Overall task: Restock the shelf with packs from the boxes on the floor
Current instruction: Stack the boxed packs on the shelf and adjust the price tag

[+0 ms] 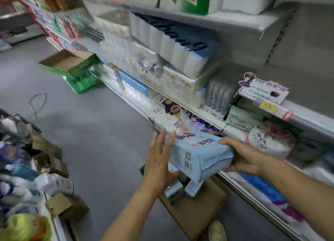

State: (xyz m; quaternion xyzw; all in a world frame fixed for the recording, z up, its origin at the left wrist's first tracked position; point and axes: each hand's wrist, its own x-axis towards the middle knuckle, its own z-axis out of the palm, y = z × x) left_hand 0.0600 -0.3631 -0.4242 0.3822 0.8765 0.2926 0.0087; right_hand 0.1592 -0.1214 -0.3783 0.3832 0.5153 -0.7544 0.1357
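Softness and lightness are judged of the pale-blue tissue pack (200,154) — gripped endwise by the right hand (242,157), steadied by the left hand (159,161), fingers straight — best held by both ends.

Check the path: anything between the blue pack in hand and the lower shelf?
Nothing visibly in the gap itself. The blue pack, gripped by the right hand, hangs just off the lower shelf, but that shelf's mouth already holds stock, including a pink-printed bag.
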